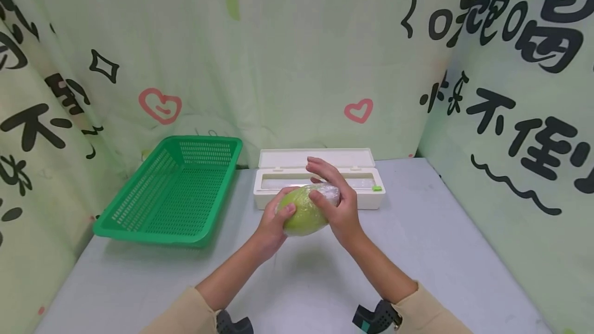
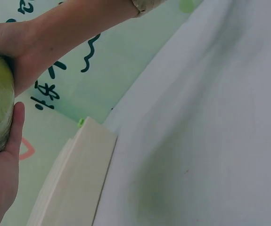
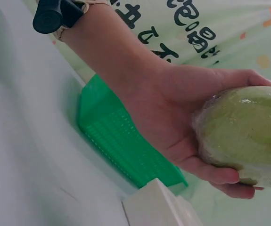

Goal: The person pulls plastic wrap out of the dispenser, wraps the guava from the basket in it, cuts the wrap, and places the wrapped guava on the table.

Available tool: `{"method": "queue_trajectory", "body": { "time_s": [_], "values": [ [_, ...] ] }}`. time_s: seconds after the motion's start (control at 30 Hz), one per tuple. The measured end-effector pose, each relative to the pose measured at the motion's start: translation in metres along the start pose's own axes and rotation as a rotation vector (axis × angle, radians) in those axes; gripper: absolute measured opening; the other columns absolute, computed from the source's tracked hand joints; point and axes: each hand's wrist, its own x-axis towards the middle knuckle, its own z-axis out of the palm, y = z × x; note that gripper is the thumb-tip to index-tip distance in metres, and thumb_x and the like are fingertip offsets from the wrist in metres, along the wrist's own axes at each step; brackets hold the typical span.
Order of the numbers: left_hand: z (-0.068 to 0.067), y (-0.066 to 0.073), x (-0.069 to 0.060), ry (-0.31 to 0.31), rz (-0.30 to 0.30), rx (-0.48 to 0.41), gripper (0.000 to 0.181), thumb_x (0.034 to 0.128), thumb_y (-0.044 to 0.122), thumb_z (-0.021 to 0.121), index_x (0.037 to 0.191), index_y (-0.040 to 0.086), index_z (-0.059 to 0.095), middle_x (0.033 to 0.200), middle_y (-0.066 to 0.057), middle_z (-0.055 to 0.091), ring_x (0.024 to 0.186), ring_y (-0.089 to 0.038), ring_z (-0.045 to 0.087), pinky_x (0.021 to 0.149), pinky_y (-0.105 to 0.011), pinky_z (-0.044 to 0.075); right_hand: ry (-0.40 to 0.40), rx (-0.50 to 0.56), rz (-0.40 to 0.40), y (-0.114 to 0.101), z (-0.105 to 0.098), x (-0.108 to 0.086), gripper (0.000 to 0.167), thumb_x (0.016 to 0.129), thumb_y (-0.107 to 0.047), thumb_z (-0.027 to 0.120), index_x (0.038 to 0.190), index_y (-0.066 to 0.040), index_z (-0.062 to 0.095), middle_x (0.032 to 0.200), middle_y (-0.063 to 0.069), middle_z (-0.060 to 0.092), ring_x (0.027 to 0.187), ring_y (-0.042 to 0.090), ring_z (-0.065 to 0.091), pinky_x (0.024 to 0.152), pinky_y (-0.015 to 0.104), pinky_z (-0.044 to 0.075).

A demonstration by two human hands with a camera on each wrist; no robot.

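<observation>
A rounded green fruit in clear cling film is held up above the table, between both hands. My left hand grips it from the left, thumb on the near side; in the right wrist view the left hand's fingers curl beneath the fruit. Against the fruit's right side rests my right hand, its thumb touching the film and its other fingers raised and fairly straight. Behind the hands stands a white cling film dispenser, lid up, with a small green slider at its right end.
A green perforated basket lies to the left of the dispenser. The white tabletop extends on both sides and in front. Patterned pale green curtains enclose the back and sides.
</observation>
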Motion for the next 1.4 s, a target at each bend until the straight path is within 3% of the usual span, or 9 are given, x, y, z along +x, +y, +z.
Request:
{"method": "queue_trajectory", "body": {
  "time_s": [0.13, 0.23, 0.3, 0.53, 0.73, 1.0, 1.17, 1.27, 1.4],
  "values": [
    [0.002, 0.000, 0.001, 0.007, -0.008, -0.024, 0.051, 0.0865, 0.035, 0.048, 0.130, 0.009, 0.045, 0.113, -0.002, 0.050, 0.099, -0.016, 0.052, 0.077, -0.026, 0.052, 0.011, 0.063, 0.001, 0.000, 0.002, 0.002, 0.016, 0.089, -0.002, 0.058, 0.098, 0.006, 0.069, 0.102, -0.004, 0.073, 0.106, 0.017, 0.067, 0.093, 0.030, 0.054],
    [0.003, -0.003, 0.003, 0.014, -0.008, -0.050, 0.047, 0.0870, 0.034, 0.046, 0.127, 0.010, 0.046, 0.112, -0.001, 0.050, 0.098, -0.015, 0.052, 0.076, -0.025, 0.052, 0.055, 0.039, 0.023, 0.002, 0.005, 0.003, 0.015, 0.089, 0.001, 0.054, 0.084, 0.008, 0.065, 0.085, -0.009, 0.071, 0.093, 0.012, 0.071, 0.087, 0.027, 0.055],
    [0.004, -0.005, 0.004, 0.017, -0.010, -0.063, 0.045, 0.0873, 0.034, 0.045, 0.126, 0.011, 0.046, 0.112, -0.001, 0.050, 0.098, -0.015, 0.052, 0.076, -0.025, 0.052, 0.064, 0.009, 0.040, 0.002, 0.006, 0.003, 0.016, 0.090, 0.001, 0.051, 0.083, 0.007, 0.064, 0.084, -0.011, 0.069, 0.092, 0.010, 0.070, 0.087, 0.026, 0.055],
    [0.003, -0.003, 0.005, -0.001, -0.005, -0.064, 0.048, 0.0865, 0.037, 0.046, 0.127, 0.011, 0.046, 0.111, -0.001, 0.050, 0.097, -0.015, 0.052, 0.075, -0.025, 0.052, 0.009, 0.021, 0.052, 0.002, 0.000, 0.004, 0.018, 0.092, -0.005, 0.052, 0.086, 0.007, 0.064, 0.089, -0.012, 0.070, 0.095, 0.011, 0.069, 0.088, 0.026, 0.054],
    [0.002, 0.000, 0.005, -0.019, -0.012, -0.073, 0.051, 0.0856, 0.037, 0.047, 0.128, 0.009, 0.045, 0.111, -0.001, 0.050, 0.098, -0.015, 0.051, 0.076, -0.025, 0.051, -0.074, 0.023, 0.055, 0.002, -0.007, 0.005, 0.034, 0.100, -0.016, 0.040, 0.090, 0.006, 0.065, 0.098, -0.010, 0.070, 0.104, 0.015, 0.063, 0.097, 0.028, 0.049],
    [-0.002, 0.000, 0.002, 0.013, -0.047, -0.030, 0.051, 0.0870, 0.037, 0.047, 0.129, 0.007, 0.045, 0.112, -0.003, 0.050, 0.098, -0.016, 0.052, 0.077, -0.028, 0.052, -0.080, -0.074, 0.101, -0.001, -0.002, 0.001, 0.028, 0.102, -0.011, 0.041, 0.092, 0.000, 0.065, 0.101, 0.011, 0.067, 0.106, 0.012, 0.062, 0.100, 0.024, 0.047],
    [-0.003, 0.003, 0.005, 0.017, -0.034, -0.009, 0.052, 0.0866, 0.036, 0.047, 0.129, 0.007, 0.046, 0.112, -0.002, 0.051, 0.098, -0.016, 0.052, 0.077, -0.027, 0.051, -0.074, -0.062, 0.098, 0.002, -0.003, 0.002, 0.032, 0.103, -0.016, 0.039, 0.094, 0.000, 0.065, 0.103, 0.012, 0.068, 0.107, 0.013, 0.063, 0.100, 0.024, 0.047],
    [-0.004, 0.007, 0.008, 0.029, -0.029, 0.003, 0.052, 0.0861, 0.035, 0.049, 0.129, 0.006, 0.048, 0.112, -0.003, 0.052, 0.097, -0.016, 0.052, 0.077, -0.027, 0.051, -0.088, -0.022, 0.110, 0.004, -0.007, 0.005, 0.034, 0.103, -0.021, 0.037, 0.106, -0.001, 0.064, 0.116, 0.009, 0.066, 0.116, 0.016, 0.059, 0.105, 0.025, 0.043],
    [-0.007, 0.010, 0.009, 0.062, -0.036, 0.097, 0.051, 0.0843, 0.034, 0.054, 0.129, 0.010, 0.050, 0.115, -0.006, 0.053, 0.095, -0.016, 0.053, 0.076, -0.027, 0.051, -0.126, -0.013, 0.140, 0.005, -0.015, 0.005, 0.033, 0.100, -0.020, 0.046, 0.128, -0.005, 0.055, 0.136, 0.009, 0.055, 0.126, 0.017, 0.052, 0.105, 0.022, 0.042]
  ]
}}
